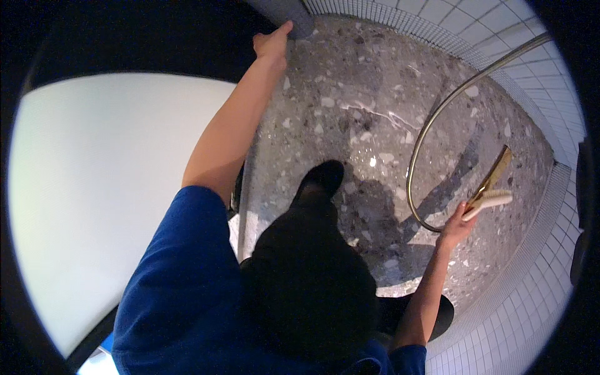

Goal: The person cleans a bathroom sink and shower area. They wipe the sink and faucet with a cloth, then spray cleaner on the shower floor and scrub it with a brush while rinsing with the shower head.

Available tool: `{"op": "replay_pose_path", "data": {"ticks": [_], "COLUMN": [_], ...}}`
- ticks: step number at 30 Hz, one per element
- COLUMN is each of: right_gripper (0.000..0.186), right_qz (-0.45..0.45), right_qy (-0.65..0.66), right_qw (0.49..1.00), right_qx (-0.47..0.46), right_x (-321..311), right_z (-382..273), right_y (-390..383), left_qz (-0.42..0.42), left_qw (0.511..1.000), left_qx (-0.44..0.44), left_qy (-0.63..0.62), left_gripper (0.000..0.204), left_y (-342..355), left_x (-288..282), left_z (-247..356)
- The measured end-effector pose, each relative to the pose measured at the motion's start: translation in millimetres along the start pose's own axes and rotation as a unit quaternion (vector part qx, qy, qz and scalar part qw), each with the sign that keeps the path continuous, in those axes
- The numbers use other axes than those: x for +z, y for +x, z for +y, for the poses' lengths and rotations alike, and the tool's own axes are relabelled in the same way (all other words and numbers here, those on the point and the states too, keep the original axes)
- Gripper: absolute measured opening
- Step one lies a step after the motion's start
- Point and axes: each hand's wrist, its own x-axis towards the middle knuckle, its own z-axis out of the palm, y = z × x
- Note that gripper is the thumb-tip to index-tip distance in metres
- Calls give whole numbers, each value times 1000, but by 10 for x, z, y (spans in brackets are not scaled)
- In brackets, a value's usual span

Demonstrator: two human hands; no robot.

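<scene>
My right hand is closed low over the floor at the right. It grips a slim brass-coloured hand shower together with a cream-white brush. A metal hose loops from the upper right down to this hand. My left arm stretches far forward. At its end, my left hand rests against a grey post-like surface, thumb and fingers apart; some fingers are hidden.
Wet speckled stone floor lies ahead, with my black shoe on it. White tiled walls curve round the right side and the back. A large white panel stands close on the left.
</scene>
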Motion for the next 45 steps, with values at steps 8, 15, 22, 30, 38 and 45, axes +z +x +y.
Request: {"op": "replay_pose_path", "data": {"ticks": [8, 15, 22, 30, 38, 45], "right_gripper": [46, 45, 50, 54, 72, 61], "right_qz": [-52, -263, -372, -384, -459, -382], "right_qy": [38, 121, 25, -97, -88, 43], "right_qw": [998, 947, 901, 834, 838, 894], "right_qx": [14, -140, -224, -385, -284, -230], "right_x": [235, 816, 1450, 1726, 1878, 1940], "right_z": [62, -661, -1531, -1886, -2152, -2003], "right_y": [-324, -744, -1101, -1622, -1880, -1361], "left_qz": [-109, -5, -128, -280, 17, -134], "left_qw": [985, 976, 985, 960, 992, 983], "left_qx": [-128, -189, -118, -28, 93, -30], "left_qy": [41, 108, -8, 7, 78, 124], "left_gripper": [36, 28, 27, 38, 35, 33], "left_y": [-768, -1344, -1918, -2247, -1930, -1241], "left_x": [-1299, -2475, -2268, -1461, -1430, -1461], "left_z": [-988, -2148, -1789, -993, -1052, -894]}}
